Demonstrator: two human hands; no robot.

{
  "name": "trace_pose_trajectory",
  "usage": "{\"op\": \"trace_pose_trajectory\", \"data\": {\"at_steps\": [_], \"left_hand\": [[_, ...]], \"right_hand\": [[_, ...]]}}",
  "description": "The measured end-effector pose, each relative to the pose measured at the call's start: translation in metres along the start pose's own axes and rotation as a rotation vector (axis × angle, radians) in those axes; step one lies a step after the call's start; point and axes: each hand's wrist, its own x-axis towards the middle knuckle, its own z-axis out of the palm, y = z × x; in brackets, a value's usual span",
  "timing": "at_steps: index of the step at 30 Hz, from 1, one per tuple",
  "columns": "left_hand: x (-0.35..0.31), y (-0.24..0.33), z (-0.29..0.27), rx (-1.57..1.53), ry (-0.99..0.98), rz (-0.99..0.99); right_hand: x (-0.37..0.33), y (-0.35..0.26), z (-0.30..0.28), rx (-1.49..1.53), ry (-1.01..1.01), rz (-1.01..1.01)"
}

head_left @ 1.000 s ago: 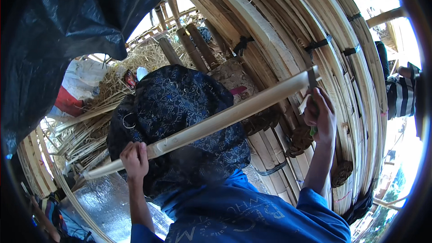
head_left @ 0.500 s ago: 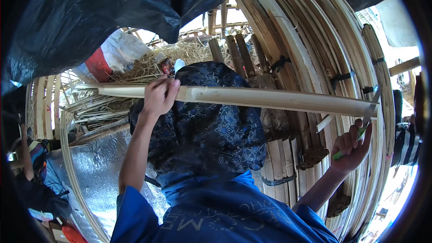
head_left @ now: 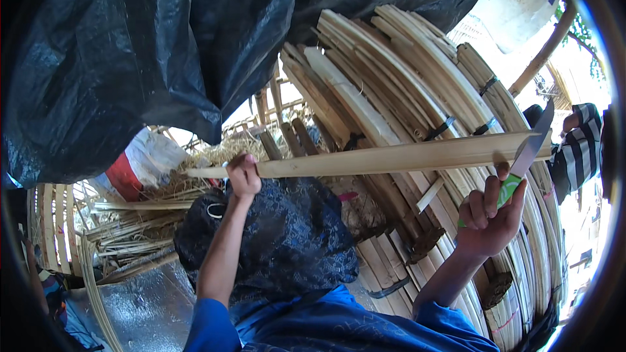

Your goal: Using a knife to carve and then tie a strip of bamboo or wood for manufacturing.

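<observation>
At the far left, upright slats [head_left: 53, 228] stand behind a pile of thin strips [head_left: 134, 238]. A white and red sack [head_left: 132, 176] sits behind the pile, and a shiny silver sheet [head_left: 153, 306] spreads in front of it. Next comes a dark patterned cloth [head_left: 287, 241], with a pale curl [head_left: 215, 210] near its left edge. Above the cloth's upper left corner, the left hand [head_left: 244, 176] is closed around a long wood strip [head_left: 385, 159] close to its narrow end. The strip runs almost level in the air, over the cloth's upper edge and out past its right edge, in front of tied bundles [head_left: 411, 78] of wood. A short pale sliver [head_left: 430, 195] shows below it. At the right, the right hand [head_left: 490, 218] grips a knife [head_left: 529, 154] by its green handle, blade pointing up and crossing the wide end of the strip; whether it is cutting in, I cannot tell. Farther right is striped cloth [head_left: 582, 150].
</observation>
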Motion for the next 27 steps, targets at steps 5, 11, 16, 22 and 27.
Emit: {"op": "trace_pose_trajectory", "data": {"at_steps": [5, 11, 16, 22, 27], "left_hand": [[-0.024, 0.008, 0.022, -0.012, 0.128, -0.116], [-0.07, -0.012, 0.021, 0.025, 0.132, -0.391], [-0.078, -0.039, 0.018, 0.051, 0.263, -0.54], [-0.022, -0.039, 0.028, 0.324, 0.279, -0.347], [-0.003, -0.019, 0.025, 0.054, 0.21, -0.1]], "right_hand": [[0.02, -0.006, 0.027, -0.021, -0.236, 0.019], [0.029, 0.022, 0.065, -0.187, -0.286, 0.203], [0.035, 0.047, 0.074, -0.206, -0.382, 0.271], [0.057, 0.038, 0.089, -0.174, -0.359, 0.034], [0.085, 0.014, 0.087, -0.102, -0.573, 0.054]]}}
